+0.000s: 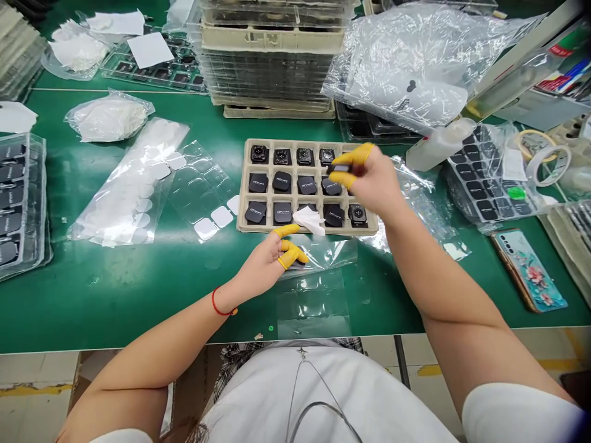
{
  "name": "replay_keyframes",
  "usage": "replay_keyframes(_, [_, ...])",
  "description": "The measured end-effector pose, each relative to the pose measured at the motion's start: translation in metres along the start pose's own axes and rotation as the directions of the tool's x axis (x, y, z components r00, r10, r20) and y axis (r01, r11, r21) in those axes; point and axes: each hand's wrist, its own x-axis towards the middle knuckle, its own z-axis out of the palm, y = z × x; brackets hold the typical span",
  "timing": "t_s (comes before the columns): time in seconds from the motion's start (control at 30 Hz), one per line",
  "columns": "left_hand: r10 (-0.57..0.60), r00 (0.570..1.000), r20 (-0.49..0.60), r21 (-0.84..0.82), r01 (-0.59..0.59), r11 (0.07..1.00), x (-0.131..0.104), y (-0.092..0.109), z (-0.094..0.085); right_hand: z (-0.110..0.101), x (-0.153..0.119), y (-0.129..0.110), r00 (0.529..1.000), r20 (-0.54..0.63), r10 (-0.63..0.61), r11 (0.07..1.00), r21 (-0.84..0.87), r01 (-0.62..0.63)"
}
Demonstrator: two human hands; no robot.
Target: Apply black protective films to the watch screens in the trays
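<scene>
A beige compartment tray (307, 231) holds several black watch-like pieces, some face up with a round sensor, others with printed labels. Over its upper right part, my right hand (364, 175), with yellow finger cots, pinches a small black piece (340, 167). My left hand (272, 258), also in yellow finger cots, is in front of the tray's lower edge, its thumb and fingers closed on a dark piece (299, 263) that is mostly hidden. A crumpled white cloth (309, 219) lies on the tray's front row. Clear film (314, 301) lies in front of the tray.
Stacked trays (272, 67) stand behind. To the left lie sheets of white stickers (220, 216), a plastic bag (133, 178) and another tray of black pieces (23, 203). On the right are a white bottle (441, 144), tape rolls (548, 166) and a phone (529, 269).
</scene>
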Motion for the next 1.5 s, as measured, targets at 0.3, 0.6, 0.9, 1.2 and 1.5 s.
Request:
replay_keyframes(0.3, [0.205,0.978,-0.035,0.116,-0.199,0.973,0.003,-0.011,-0.001,0.017,-0.101,-0.054,0.889,0.395,-0.233,0.922,0.379,0.073])
replay_keyframes(0.6, [0.216,0.976,0.014,0.301,-0.21,0.93,-0.003,-0.011,0.002,0.026,-0.113,-0.07,0.943,0.195,-0.271,0.956,0.173,0.239])
replay_keyframes(0.9, [0.058,0.994,0.093,0.178,-0.074,0.981,-0.007,-0.003,0.002,-0.062,-0.076,0.077,0.955,-0.292,-0.046,0.989,-0.146,0.003])
replay_keyframes(1.2, [0.059,0.998,0.018,0.17,-0.061,0.984,-0.002,-0.002,0.0,0.04,-0.053,-0.027,0.932,0.329,-0.154,0.969,-0.135,0.208])
replay_keyframes(1.5, [0.163,0.987,0.006,0.273,-0.159,0.949,0.0,-0.008,-0.006,0.026,-0.101,-0.055,0.78,0.121,-0.614,0.789,0.062,0.612])
